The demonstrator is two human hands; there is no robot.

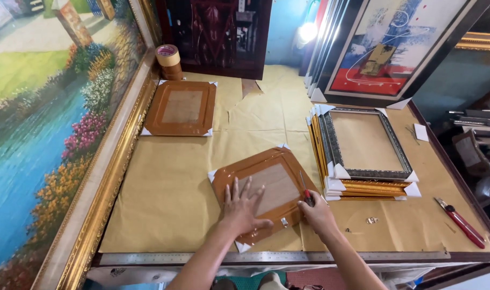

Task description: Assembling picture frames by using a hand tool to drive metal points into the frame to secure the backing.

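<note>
Head view, looking down at a table [164, 204] covered in tan kraft paper.

Left hand [242, 207]: flat, fingers spread wide, palm pressed on the back of a brown picture frame [266, 190] lying face-down near the front edge, at about 6 o'clock in the view. The frame sits rotated at an angle to the table edge; white corner protectors on its corners.

Right hand [317, 215]: closed around a red-handled screwdriver [305, 192], shaft pointing up toward 12 o'clock, hand resting at the frame's right edge. A small metal hanger [284, 222] lies on the frame's lower rail, between the two hands.

Around them:
- A second brown frame [181, 108], same kind, face-down at 10 o'clock, square to the table, well apart from the hands.
- A roll of tape [168, 55] standing beyond it at 11 o'clock, near the wall.
- A stack of frames [363, 185] at 2 o'clock, just beside the worked frame; silver-grey frame on top, gold ones beneath.
- A loose metal hanger [371, 220] on the paper at 3 o'clock of the right hand.
- A red utility knife [461, 222] further right, near the table edge.
- A steel ruler [148, 258] along the front edge.
- A large gilt-framed landscape painting [46, 123] leaning along the left side; an abstract painting [395, 45] leaning at the far right.
</note>
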